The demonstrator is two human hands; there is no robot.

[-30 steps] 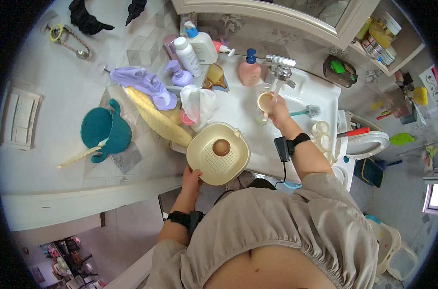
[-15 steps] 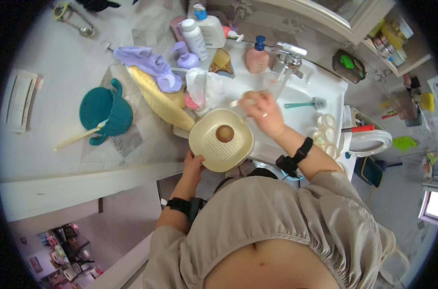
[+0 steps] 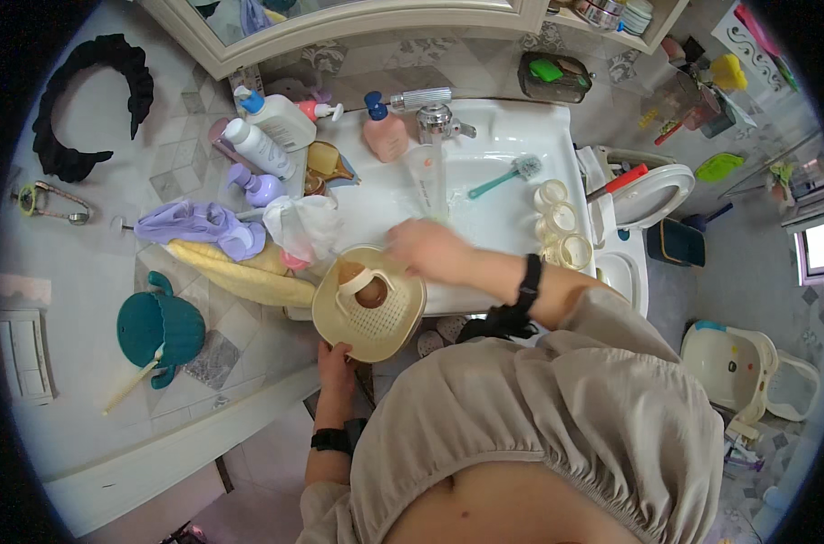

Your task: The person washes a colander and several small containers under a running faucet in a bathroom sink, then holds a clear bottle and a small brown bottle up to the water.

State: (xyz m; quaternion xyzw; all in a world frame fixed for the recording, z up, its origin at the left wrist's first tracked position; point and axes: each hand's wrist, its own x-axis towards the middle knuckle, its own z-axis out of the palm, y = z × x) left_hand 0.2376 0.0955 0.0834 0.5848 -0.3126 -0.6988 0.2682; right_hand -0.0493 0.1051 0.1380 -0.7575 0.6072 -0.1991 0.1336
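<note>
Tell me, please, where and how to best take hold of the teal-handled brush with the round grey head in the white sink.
Probably by the middle of the slim teal handle, pinched crosswise, coming from above on the person's side. The teal-handled brush lies slanted in the white sink, handle end toward the person's left, grey head farther right, and nothing covers the handle.

A white washbasin [image 3: 503, 224] holds a green-handled brush [image 3: 505, 178] and a clear container [image 3: 425, 172]. A pink pump bottle [image 3: 386, 136] and pale round containers [image 3: 559, 219] stand along its edges.
</note>
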